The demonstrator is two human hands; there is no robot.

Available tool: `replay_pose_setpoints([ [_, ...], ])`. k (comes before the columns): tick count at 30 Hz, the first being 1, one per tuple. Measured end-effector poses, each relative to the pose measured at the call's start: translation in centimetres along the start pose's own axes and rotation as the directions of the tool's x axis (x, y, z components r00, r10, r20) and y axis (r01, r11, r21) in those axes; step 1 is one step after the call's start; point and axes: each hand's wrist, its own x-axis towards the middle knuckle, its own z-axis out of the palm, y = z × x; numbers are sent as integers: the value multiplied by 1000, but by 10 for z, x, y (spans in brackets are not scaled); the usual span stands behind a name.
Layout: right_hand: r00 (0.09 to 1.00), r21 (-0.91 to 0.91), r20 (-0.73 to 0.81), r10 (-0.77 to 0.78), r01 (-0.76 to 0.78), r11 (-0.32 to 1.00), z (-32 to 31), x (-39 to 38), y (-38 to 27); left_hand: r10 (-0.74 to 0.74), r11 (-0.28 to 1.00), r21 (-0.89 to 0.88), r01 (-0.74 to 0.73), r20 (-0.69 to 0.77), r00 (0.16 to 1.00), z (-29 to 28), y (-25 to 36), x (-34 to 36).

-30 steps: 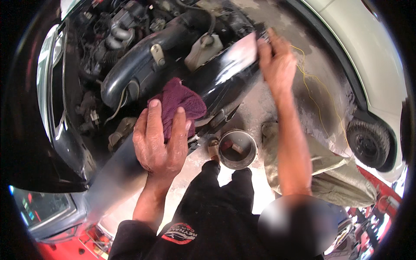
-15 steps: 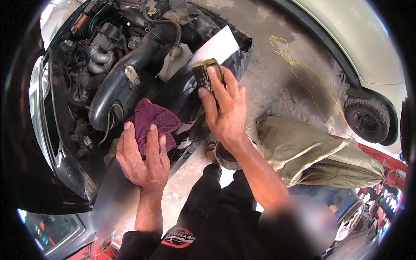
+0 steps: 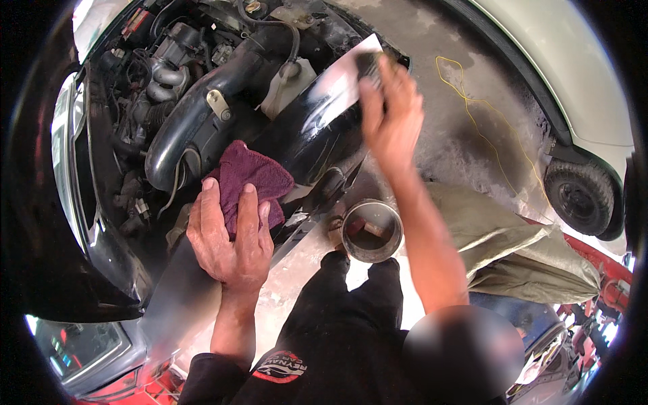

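Over the far end of a car's black fender (image 3: 270,150), my right hand (image 3: 397,115) grips a small dark block (image 3: 368,66), blurred by motion. It looks like a sanding block. Beside and under it the panel shows a bright white patch (image 3: 337,84); whether this is glare or a coating I cannot tell. My left hand (image 3: 233,239) is on the nearer part of the fender, its fingers bent over a crumpled maroon cloth (image 3: 253,182). The cloth's far corner sticks out past the fingertips.
The engine bay (image 3: 169,74) lies open on the left. A round bucket (image 3: 371,231) with small pieces inside stands by my feet. On the right are an olive cover (image 3: 526,250), a yellow cord (image 3: 472,101) on the floor and a pale vehicle's wheel (image 3: 578,191).
My right hand has swept the dark block away from me and to the right along the fender, uncovering the bucket. The left hand stays on the cloth. The whole view has shifted slightly.
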Motion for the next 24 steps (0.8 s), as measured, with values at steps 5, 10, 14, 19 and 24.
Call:
replay_pose_setpoints([
  [5,1000,-2,-3,23,-23,1000,-4,-9,-16,-10,1000,4,10,3,1000,1,1,0],
  [10,999,92,23,-34,31,995,-4,-16,-6,-4,1000,-8,4,-25,1000,2,0,0],
  [14,983,43,14,183,-183,982,8,18,19,-13,999,-31,13,-13,1000,2,0,0],
  [19,1000,87,8,23,-24,996,-4,-21,-1,6,1000,-26,-6,-27,1000,1,1,1],
  [24,981,86,19,193,-194,977,6,14,31,10,1000,-4,-11,-34,999,2,1,2],
])
